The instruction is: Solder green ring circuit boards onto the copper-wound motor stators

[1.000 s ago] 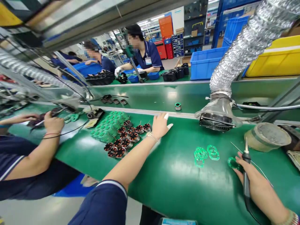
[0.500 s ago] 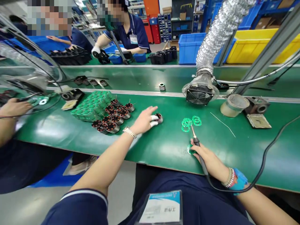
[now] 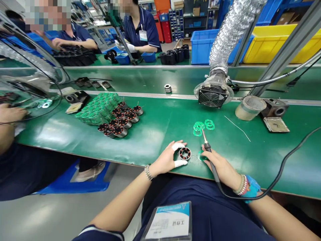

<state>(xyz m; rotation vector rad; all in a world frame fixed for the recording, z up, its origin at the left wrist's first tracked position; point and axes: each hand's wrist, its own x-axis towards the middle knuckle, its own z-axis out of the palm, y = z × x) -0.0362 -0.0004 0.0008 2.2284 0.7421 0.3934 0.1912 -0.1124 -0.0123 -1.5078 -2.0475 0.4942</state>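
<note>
My left hand [image 3: 165,158], with white finger cots, is shut around a round motor stator with copper windings [image 3: 185,153], which rests on the green bench mat [image 3: 152,150]. My right hand [image 3: 220,168] grips a soldering iron [image 3: 210,157] like a pen, its tip pointing up and away from me. Under the right fingers lies a small green ring-shaped circuit board [image 3: 201,155], partly hidden. Two more green boards [image 3: 203,125] lie just beyond the iron's tip, apart from it. Several similar stators [image 3: 119,124] stand farther left.
A stack of green boards [image 3: 96,108] lies left of the stators. Ahead stand a fan fume extractor [image 3: 213,95] with a silver duct, a tan solder pot [image 3: 250,107], and a loose wire [image 3: 237,128]. A co-worker's hand [image 3: 11,113] is at the far left.
My left hand has drawn a stator from the far side of the mat toward me and shut around it. The right hand and soldering iron have barely moved.
</note>
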